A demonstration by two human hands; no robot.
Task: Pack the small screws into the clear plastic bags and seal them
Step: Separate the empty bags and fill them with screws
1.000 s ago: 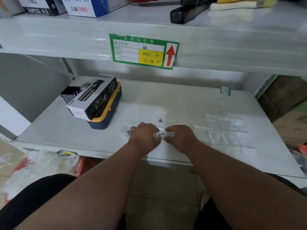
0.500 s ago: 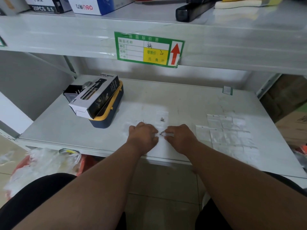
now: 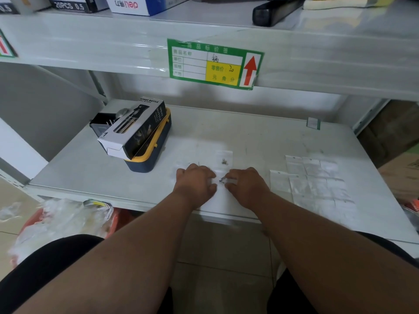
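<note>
Both hands rest knuckles-up on the white shelf [image 3: 260, 141] near its front edge, just below the middle of the frame. The left hand [image 3: 195, 181] has its fingers curled down against the shelf, and whether they pinch anything cannot be told from this angle. The right hand [image 3: 246, 183] has its fingers curled onto a clear plastic bag [image 3: 223, 174] lying flat between the two hands. Small screws [image 3: 221, 180] sit in the narrow gap between the hands, right at the right hand's fingertips; whether they are inside the bag or on top of it cannot be told.

Just above the hands in the frame lies a second clear bag [image 3: 224, 156] with a few screws [image 3: 224, 161] showing in it. To the right, well apart from the hands, a spread of flat bags [image 3: 317, 177] covers the shelf in rough rows.

In the left middle of the frame a black and white box [image 3: 133, 128] printed "SPRAY BOTTLE" lies tilted on top of a dark blue case with a yellow rim [image 3: 150, 155]. A green and yellow price label [image 3: 214, 63] with a red arrow is stuck to the front edge of the upper shelf, at upper centre. At lower left, below the shelf, lies crumpled clear plastic [image 3: 59, 223].
</note>
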